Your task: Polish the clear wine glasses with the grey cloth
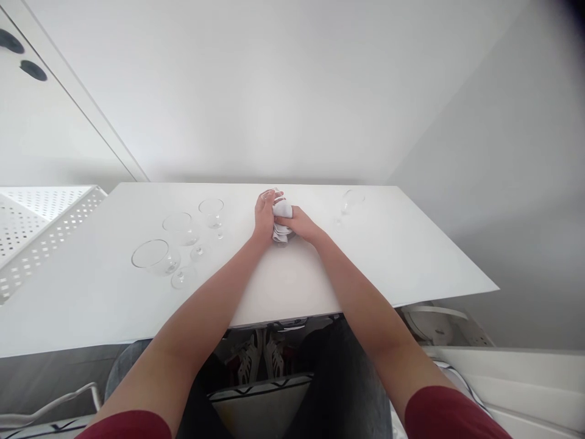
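Note:
Both hands meet over the far middle of the white table [292, 280]. My left hand [264, 216] is closed around a clear drinking glass [275, 191], whose upper end shows above the fingers. My right hand [296, 222] grips a folded white cloth [282, 210] pressed against that glass. Cloth and fingers hide most of the glass, so its full shape cannot be made out. To the left stand three clear stemmed glasses: a near one [158, 259], a middle one [181, 230] and a far one [212, 214]. Another clear stemmed glass [351, 202] stands right of my hands.
A white wall [274, 91] rises behind the table. At the left is a white perforated metal panel [50, 219], below a white door with dark handles [33, 70]. White furniture [512, 378] sits low at the right. My legs and shoes [260, 360] are under the table's front edge.

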`<act>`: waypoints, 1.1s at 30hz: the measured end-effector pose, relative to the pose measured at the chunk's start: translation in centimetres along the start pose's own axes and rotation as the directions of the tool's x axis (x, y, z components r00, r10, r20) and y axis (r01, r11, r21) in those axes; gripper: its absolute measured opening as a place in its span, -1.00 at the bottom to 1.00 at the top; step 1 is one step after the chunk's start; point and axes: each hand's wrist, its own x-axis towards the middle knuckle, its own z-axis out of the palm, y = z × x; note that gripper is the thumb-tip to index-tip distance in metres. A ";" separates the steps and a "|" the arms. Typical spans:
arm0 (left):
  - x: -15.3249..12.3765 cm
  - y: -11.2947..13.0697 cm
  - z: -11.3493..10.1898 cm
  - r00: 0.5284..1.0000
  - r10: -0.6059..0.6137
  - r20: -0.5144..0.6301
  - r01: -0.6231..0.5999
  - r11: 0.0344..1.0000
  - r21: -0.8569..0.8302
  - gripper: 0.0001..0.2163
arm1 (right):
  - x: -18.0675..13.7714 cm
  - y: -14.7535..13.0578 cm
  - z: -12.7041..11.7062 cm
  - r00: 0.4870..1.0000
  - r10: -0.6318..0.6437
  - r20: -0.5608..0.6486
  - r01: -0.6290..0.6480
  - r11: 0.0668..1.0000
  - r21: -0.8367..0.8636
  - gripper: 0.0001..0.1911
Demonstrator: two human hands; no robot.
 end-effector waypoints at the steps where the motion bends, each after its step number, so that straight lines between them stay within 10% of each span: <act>1: 0.0 -0.1 -0.1 1.000 -0.009 0.004 0.009 1.000 -0.009 -0.60 | 0.0 0.0 0.0 1.000 0.024 0.008 -0.024 0.999 0.025 -0.69; 7: 0.2 -0.2 -0.3 0.989 -0.125 0.082 0.137 0.976 -0.170 -0.52 | -0.5 -0.5 -0.5 0.965 0.213 0.155 -0.244 0.944 0.220 -0.62; 14: 0.4 -0.1 -0.5 0.999 -0.031 -0.038 0.026 0.991 -0.128 -0.54 | 0.4 0.3 -0.3 0.975 -0.187 -0.118 0.152 0.954 -0.258 -0.71; 20: 0.7 -0.2 -0.8 0.988 -0.153 0.015 0.152 0.961 -0.230 -0.51 | 0.1 -0.1 0.2 0.996 0.088 0.029 -0.092 0.983 0.157 -0.61; 25: 0.9 -0.1 -0.7 0.985 -0.170 0.023 0.168 0.928 -0.334 -0.55 | 0.6 0.0 0.1 0.992 -0.003 -0.125 0.034 0.968 0.250 -0.57; 33: 1.0 -0.1 -0.9 0.990 -0.138 -0.011 0.131 0.959 -0.253 -0.54 | 0.7 0.5 -1.4 0.759 -0.386 -0.524 0.225 0.911 -0.346 -0.77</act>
